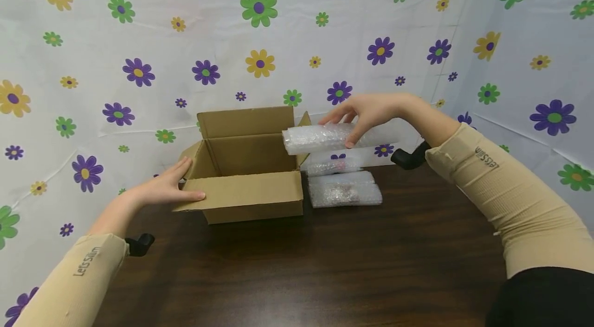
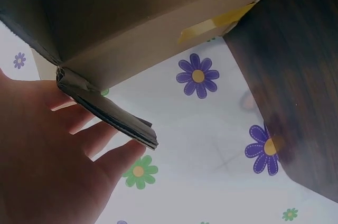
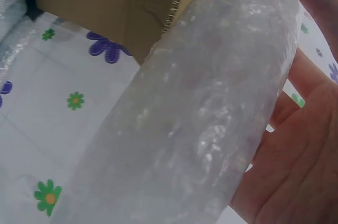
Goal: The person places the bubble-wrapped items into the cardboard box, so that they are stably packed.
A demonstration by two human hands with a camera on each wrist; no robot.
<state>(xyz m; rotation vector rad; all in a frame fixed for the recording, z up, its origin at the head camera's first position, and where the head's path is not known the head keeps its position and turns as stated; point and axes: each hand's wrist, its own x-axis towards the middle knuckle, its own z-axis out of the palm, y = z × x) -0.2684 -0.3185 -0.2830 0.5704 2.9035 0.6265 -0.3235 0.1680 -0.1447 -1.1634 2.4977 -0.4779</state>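
An opened cardboard box (image 1: 255, 213) stands on the dark table with its flaps raised or folded outward. My left hand (image 1: 160, 187) is at its left corner, fingers extended along the side flap and thumb on the front flap (image 1: 250, 190). In the left wrist view the fingertips are hidden behind a folded flap (image 2: 111, 110). Above the box's right edge, my right hand (image 1: 371, 110) grips a long bubble-wrapped bundle (image 1: 315, 139) from above. That bundle (image 3: 195, 102) fills the right wrist view; what the wrap encloses cannot be made out.
Right of the box, a flat bubble-wrapped package (image 1: 345, 190) lies on the wood-grain table (image 1: 297, 270), with another wrapped package (image 1: 331, 166) behind it. A white flower-print sheet (image 1: 297, 38) hangs at the back and right side. Yellow tape (image 2: 211, 26) marks the box's outside.
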